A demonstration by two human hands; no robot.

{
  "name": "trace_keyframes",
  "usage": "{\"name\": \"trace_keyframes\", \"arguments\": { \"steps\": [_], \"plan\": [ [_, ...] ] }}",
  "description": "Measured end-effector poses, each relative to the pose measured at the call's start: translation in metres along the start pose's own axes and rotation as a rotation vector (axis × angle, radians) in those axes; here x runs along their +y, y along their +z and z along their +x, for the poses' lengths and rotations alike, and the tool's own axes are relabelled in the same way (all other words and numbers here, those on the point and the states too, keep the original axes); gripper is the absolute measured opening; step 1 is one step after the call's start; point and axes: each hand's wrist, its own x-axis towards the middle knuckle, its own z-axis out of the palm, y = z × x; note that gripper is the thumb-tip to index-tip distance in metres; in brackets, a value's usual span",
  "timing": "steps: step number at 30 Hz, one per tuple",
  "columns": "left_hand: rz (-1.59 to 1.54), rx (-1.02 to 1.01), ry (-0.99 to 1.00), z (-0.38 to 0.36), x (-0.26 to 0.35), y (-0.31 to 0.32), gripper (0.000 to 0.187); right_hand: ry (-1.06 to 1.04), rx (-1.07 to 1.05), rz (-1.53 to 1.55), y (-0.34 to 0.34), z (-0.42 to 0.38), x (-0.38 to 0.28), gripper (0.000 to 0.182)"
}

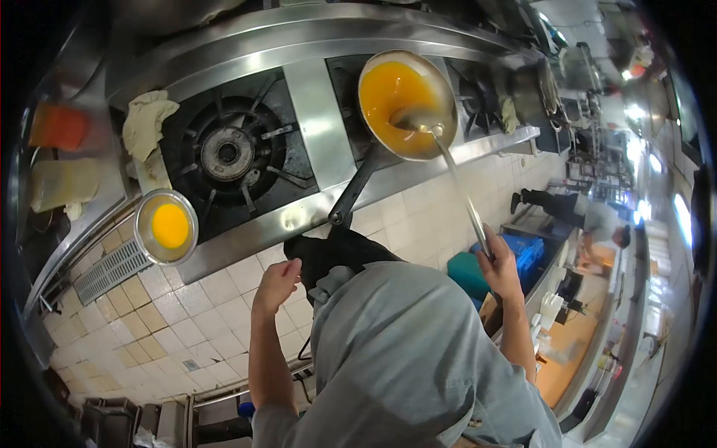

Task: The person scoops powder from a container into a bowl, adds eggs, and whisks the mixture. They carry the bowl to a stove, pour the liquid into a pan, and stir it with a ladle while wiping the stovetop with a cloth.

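Note:
My right hand (499,261) is closed round the long metal handle of a ladle (464,190). The bowl of the ladle, blurred, dips into orange-yellow liquid (392,86) in a frying pan (442,84). That pan sits over a burner at the front of the stove, its black handle (355,187) pointing toward me. My left hand (280,284) hangs apart from the pan handle, fingers loosely curled, with nothing visible in it. At the stove's left front corner stands a metal bowl (142,233) with bright yellow liquid in it.
A bare gas burner (228,153) lies left of the pan, with a crumpled cloth (149,123) beyond it. Orange (60,127) and clear (63,184) containers stand far left. At right are blue crates (526,261), a long counter (575,358) and another person (590,213).

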Motion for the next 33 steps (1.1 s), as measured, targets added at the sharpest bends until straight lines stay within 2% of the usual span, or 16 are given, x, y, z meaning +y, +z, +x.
{"name": "trace_keyframes", "arguments": {
  "steps": [1, 3, 4, 6, 10, 12, 13, 14, 16, 17, 21, 27, 33],
  "plan": [
    [0.007, -0.016, 0.006, -0.016, 0.033, 0.002, 0.044, 0.013, 0.011, -0.005, -0.004, -0.004, 0.000, 0.060],
    [0.329, 0.277, 0.314, -0.037, 0.088, 0.007, 0.048, -0.074, 0.062, -0.039, -0.012, -0.014, 0.001, 0.057],
    [0.340, 0.266, 0.326, -0.036, 0.105, 0.015, 0.048, -0.062, 0.076, -0.036, -0.017, -0.019, 0.003, 0.057],
    [0.391, 0.370, 0.501, -0.028, 0.138, 0.030, 0.055, 0.095, -0.010, 0.128, -0.027, -0.026, 0.005, 0.058],
    [0.650, 0.361, 0.584, -0.002, 0.195, 0.069, 0.064, 0.059, -0.032, 0.026, -0.048, -0.030, -0.006, 0.057],
    [0.793, 0.250, 0.423, 0.004, 0.214, 0.087, 0.074, -0.059, -0.009, 0.014, -0.051, -0.029, -0.001, 0.056],
    [0.761, 0.310, 0.486, 0.009, 0.210, 0.097, 0.058, -0.062, 0.002, 0.018, -0.054, -0.028, 0.001, 0.056],
    [0.768, 0.317, 0.495, 0.012, 0.207, 0.104, 0.058, -0.087, -0.021, 0.009, -0.057, -0.026, 0.004, 0.056],
    [0.837, 0.342, 0.446, 0.019, 0.198, 0.116, 0.046, -0.121, -0.036, 0.011, -0.064, -0.021, 0.015, 0.057],
    [0.830, 0.448, 0.563, 0.024, 0.187, 0.125, 0.035, -0.130, -0.062, 0.014, -0.067, -0.019, 0.024, 0.057],
    [0.812, 0.541, 0.564, 0.030, 0.172, 0.155, 0.036, -0.201, -0.109, 0.007, -0.079, -0.004, 0.063, 0.058],
    [0.872, 0.676, 0.591, 0.023, 0.184, 0.156, 0.037, -0.398, -0.122, 0.082, -0.081, 0.031, 0.151, 0.058],
    [0.947, 0.703, 0.566, 0.016, 0.186, 0.156, 0.040, -0.442, -0.219, 0.054, -0.113, 0.047, 0.180, 0.057]
  ]
}}
